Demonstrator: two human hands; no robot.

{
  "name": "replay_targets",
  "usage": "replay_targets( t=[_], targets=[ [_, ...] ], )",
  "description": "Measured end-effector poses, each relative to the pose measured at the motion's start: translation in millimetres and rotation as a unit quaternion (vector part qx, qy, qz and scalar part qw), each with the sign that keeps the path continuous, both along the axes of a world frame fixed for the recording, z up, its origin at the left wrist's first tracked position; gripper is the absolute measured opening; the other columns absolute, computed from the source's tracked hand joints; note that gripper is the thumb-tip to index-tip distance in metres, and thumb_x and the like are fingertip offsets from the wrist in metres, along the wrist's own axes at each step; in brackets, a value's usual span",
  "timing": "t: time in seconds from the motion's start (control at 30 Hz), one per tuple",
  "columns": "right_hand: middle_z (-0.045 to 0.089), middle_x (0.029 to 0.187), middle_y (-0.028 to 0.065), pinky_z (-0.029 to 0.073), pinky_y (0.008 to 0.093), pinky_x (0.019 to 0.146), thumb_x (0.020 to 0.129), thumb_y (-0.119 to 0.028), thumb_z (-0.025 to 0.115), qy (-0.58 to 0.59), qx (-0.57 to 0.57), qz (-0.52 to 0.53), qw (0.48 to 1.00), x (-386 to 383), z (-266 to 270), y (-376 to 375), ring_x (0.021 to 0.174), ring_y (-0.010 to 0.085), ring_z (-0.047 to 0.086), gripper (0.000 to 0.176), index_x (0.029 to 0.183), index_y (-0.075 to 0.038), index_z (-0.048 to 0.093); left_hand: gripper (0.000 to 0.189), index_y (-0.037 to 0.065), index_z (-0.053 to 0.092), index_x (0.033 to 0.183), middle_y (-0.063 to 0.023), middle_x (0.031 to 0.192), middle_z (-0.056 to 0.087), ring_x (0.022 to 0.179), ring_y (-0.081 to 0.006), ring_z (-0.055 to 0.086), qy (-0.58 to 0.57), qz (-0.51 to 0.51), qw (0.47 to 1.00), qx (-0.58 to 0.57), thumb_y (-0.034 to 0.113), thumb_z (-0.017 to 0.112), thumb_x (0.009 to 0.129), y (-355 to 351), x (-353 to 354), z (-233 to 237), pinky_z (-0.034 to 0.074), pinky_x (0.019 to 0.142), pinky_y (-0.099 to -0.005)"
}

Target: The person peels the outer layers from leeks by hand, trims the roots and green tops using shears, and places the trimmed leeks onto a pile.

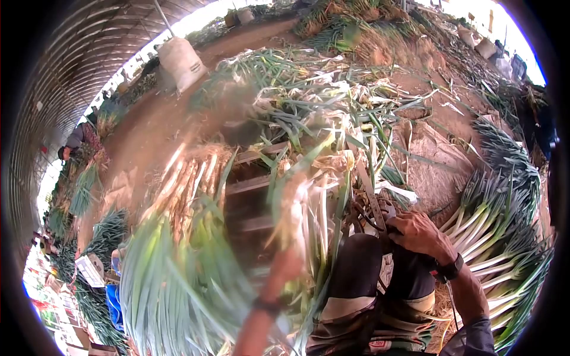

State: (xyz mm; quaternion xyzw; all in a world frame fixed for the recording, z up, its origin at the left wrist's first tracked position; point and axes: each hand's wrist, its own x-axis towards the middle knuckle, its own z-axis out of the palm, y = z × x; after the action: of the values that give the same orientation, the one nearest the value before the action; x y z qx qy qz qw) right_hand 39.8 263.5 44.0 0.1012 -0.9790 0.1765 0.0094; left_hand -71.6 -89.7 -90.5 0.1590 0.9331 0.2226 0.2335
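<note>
Long green-and-white leek-like stalks [322,216] probably light, pliant, bruisable, best held mid-length; left hand [289,260] blurred, right hand [418,235] curled, both grips unclear.

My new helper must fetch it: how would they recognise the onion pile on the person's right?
Find the person's dark knees, then the right hand with its black wristband. Beside that wrist, on the person's right, a broad pile of green onions lies in overlapping layers. Its clean white stalks set it apart from the bundle on the left, whose stalks look brown.
</note>
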Motion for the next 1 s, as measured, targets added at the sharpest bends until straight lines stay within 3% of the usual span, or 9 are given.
replay_targets(
  t=[0.1, 0.2, 0.4, 0.53, 0.6, 0.7, 0.8, 0.9, 1.0],
  targets=[
    [0.066, 0.083, 0.0132, 0.051, 0.0454, 0.077, 0.087, -0.021, 0.066, 0.006, 0.013, 0.003, 1.0, -1, -4, 1, 0.086, 0.0347, 0.065, 0.023, 0.107, -0.01, 0.067, 0.036, -0.002, 0.064, 0.111, -0.0138, 0.079, 0.07, 0.061, -0.0215, 0.066, -0.155, -0.023, 0.987, 0.047, 0.025, 0.064, 0.087, -20, -46, 21, 0.054, 0.056, -0.0353],
    [0.065, 0.081, 0.0131, 0.051, 0.0455, 0.077, 0.086, -0.02, 0.066, 0.005, 0.033, 0.01, 0.999, -2, -11, 6, 0.084, 0.0347, 0.065, 0.022, 0.104, -0.008, 0.066, 0.031, 0.0, 0.069, 0.111, -0.0028, 0.075, 0.069, 0.051, -0.0073, 0.057, -0.132, 0.007, 0.95, 0.283, 0.023, 0.061, 0.092, -28, -61, 61, 0.045, 0.044, -0.0226],
    [0.063, 0.077, 0.0126, 0.051, 0.045, 0.076, 0.083, -0.016, 0.066, 0.024, 0.041, 0.018, 0.999, -4, -13, 1, 0.08, 0.0336, 0.064, 0.017, 0.096, -0.005, 0.063, 0.02, 0.003, 0.071, 0.1, -0.0045, 0.08, 0.069, 0.067, -0.0131, 0.063, 0.056, 0.02, 0.904, 0.423, 0.011, 0.062, 0.084, -33, -122, 36, 0.051, 0.062, -0.0266],
    [0.063, 0.077, 0.0122, 0.051, 0.0448, 0.075, 0.082, -0.015, 0.067, 0.014, 0.039, 0.02, 0.999, -5, -13, 3, 0.08, 0.0332, 0.064, 0.017, 0.096, -0.006, 0.063, 0.017, 0.004, 0.072, 0.099, -0.0092, 0.08, 0.07, 0.072, -0.0179, 0.066, -0.05, -0.028, 0.952, 0.3, 0.01, 0.065, 0.085, 5, -106, 105, 0.055, 0.068, -0.0312],
    [0.063, 0.075, 0.0122, 0.051, 0.0449, 0.075, 0.082, -0.016, 0.067, 0.013, 0.04, 0.014, 0.999, -4, -11, 3, 0.079, 0.0333, 0.064, 0.018, 0.098, -0.006, 0.064, 0.017, 0.005, 0.072, 0.1, -0.0129, 0.085, 0.071, 0.07, -0.0182, 0.066, 0.14, -0.149, 0.979, -0.008, 0.009, 0.065, 0.086, 11, -117, 107, 0.055, 0.066, -0.0322],
    [0.063, 0.074, 0.0123, 0.051, 0.045, 0.074, 0.083, -0.017, 0.068, 0.018, 0.037, 0.0, 0.999, -4, -10, -1, 0.077, 0.0336, 0.064, 0.019, 0.099, -0.007, 0.065, 0.021, 0.008, 0.069, 0.11, -0.0189, 0.12, 0.067, 0.069, -0.0215, 0.069, 0.293, -0.195, 0.88, -0.32, 0.007, 0.061, 0.091, 18, -135, 138, 0.058, 0.066, -0.0398],
    [0.063, 0.073, 0.0125, 0.051, 0.0449, 0.073, 0.083, -0.018, 0.069, 0.022, 0.033, -0.008, 0.999, -3, -7, -1, 0.076, 0.0338, 0.064, 0.02, 0.099, -0.007, 0.065, 0.055, 0.012, 0.057, 0.135, -0.0206, 0.137, 0.059, 0.089, -0.0264, 0.071, 0.381, 0.017, 0.917, -0.117, 0.011, 0.074, 0.083, -6, -162, 114, 0.059, 0.08, -0.0422],
    [0.063, 0.073, 0.0125, 0.051, 0.0452, 0.073, 0.083, -0.019, 0.07, 0.029, 0.032, -0.009, 0.999, -1, -6, -2, 0.078, 0.0336, 0.064, 0.021, 0.099, -0.007, 0.065, 0.092, 0.012, 0.043, 0.151, -0.0202, 0.142, 0.056, 0.114, -0.0306, 0.064, 0.281, 0.021, 0.958, 0.047, 0.013, 0.086, 0.07, -27, -153, 122, 0.054, 0.097, -0.0404],
    [0.063, 0.075, 0.0129, 0.05, 0.0456, 0.072, 0.083, -0.02, 0.071, 0.034, 0.022, -0.006, 0.999, -2, -8, 0, 0.079, 0.0341, 0.064, 0.022, 0.099, -0.006, 0.065, 0.069, 0.006, 0.054, 0.137, -0.0183, 0.125, 0.065, 0.106, -0.0288, 0.066, 0.276, 0.07, 0.955, 0.08, 0.011, 0.083, 0.074, -45, -135, 106, 0.055, 0.092, -0.0387]
  ],
)
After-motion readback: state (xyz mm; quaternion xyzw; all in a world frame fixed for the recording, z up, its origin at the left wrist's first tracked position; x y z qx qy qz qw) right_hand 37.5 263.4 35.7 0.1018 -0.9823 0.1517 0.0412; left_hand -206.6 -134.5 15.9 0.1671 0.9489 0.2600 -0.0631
